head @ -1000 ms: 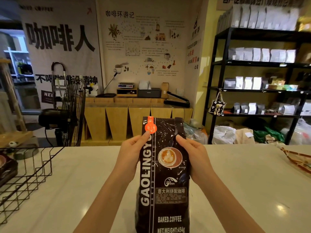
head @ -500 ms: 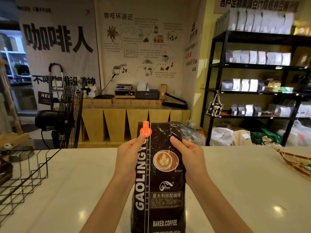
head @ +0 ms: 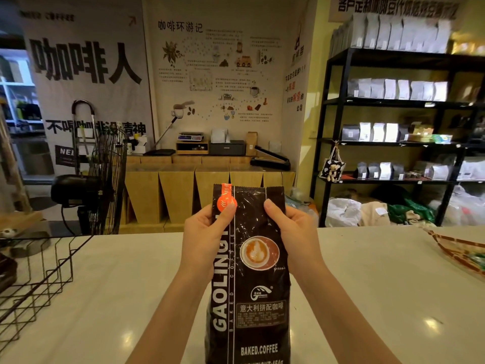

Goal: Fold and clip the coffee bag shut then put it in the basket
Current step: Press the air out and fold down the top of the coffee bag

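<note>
The coffee bag (head: 249,271) stands upright on the table (head: 105,298), your left hand (head: 203,232) and right hand (head: 294,232) pinching its top corners, so crease flat and evenly before rolling down, wire basket (head: 39,279) waiting left.

dim warm indoor | glare spots on counter (head: 393,298) | edges blurred, wide-angle warp

Glossy foil coffee bag (head: 252,271); black wire basket (head: 39,279).
</note>
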Available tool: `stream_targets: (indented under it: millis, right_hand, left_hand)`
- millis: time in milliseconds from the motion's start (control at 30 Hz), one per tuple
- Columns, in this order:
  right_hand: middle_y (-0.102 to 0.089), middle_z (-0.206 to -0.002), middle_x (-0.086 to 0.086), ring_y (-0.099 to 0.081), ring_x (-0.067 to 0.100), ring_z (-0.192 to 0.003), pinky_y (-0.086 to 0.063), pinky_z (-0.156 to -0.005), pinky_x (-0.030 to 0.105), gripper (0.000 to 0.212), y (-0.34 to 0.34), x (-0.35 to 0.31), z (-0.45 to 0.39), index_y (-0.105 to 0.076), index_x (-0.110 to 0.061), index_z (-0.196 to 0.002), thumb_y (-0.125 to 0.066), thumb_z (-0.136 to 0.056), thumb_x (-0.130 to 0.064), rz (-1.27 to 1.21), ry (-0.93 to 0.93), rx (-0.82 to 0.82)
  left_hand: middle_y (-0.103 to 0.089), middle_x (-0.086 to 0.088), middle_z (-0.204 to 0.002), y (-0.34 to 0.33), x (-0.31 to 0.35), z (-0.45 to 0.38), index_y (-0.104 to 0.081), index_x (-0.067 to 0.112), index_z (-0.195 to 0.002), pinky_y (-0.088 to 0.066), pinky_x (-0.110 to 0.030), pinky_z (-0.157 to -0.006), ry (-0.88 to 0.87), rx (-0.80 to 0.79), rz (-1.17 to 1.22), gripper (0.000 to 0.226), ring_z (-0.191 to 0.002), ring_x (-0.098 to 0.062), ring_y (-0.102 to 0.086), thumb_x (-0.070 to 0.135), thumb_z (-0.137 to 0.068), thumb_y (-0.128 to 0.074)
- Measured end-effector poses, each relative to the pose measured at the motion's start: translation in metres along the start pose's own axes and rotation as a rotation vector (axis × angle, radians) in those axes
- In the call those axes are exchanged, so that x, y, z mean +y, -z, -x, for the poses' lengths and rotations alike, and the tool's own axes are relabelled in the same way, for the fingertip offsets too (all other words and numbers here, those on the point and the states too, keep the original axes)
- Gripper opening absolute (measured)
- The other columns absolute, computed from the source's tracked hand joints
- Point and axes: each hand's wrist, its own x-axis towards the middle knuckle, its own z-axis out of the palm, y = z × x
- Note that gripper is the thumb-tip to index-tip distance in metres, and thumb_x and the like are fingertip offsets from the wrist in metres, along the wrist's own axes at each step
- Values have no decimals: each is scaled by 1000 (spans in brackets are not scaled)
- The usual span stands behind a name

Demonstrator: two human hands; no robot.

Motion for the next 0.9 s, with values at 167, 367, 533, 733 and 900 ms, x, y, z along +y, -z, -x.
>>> stream_targets:
  millis: [167,367,533,733,900]
  right_hand:
    - [-75,-81,14,-72,26,-75,-58,-69,34,17,1,1,3,-72,-14,-76,-63,-81,-28,27,-6,-17]
    - [-72,-84,-9,-70,1,-74,-54,-66,18,15,12,-2,3,-66,-35,-89,-53,-88,-27,92,-13,-235]
    - [-66,-118,2,-66,19,-102,-57,-76,31,60,25,13,4,-47,-40,-125,-64,-78,-6,76,181,-352]
    - [-71,-107,-2,-67,16,-100,-57,-79,32,50,30,9,2,-66,-32,-106,-77,-61,-16,200,147,-410]
    - [-70,-110,-3,-66,14,-103,-56,-80,28,61,34,6,5,-57,-27,-120,-76,-65,-8,239,99,-484]
  left_hand:
    - [-76,-4,-73,0,-2,-1,-69,19,-80,-58,-28,-61,14,-7,18,9,-70,-20,-72,25,-77,-63]
    - [-76,-1,-82,10,2,-2,-64,14,-103,-53,-29,-66,44,-38,-81,29,-74,-14,-71,32,-82,-55]
    - [-54,1,-129,27,3,2,-27,56,-126,-55,-21,-65,-62,-227,-189,58,-98,-12,-65,20,-86,-49]
    - [-68,24,-99,38,2,10,-51,41,-113,-55,-21,-67,-17,-418,-293,56,-98,1,-63,3,-74,-63]
    - [-71,11,-102,39,-1,9,-50,33,-120,-56,-24,-68,16,-392,-268,63,-98,-7,-65,-4,-71,-65]
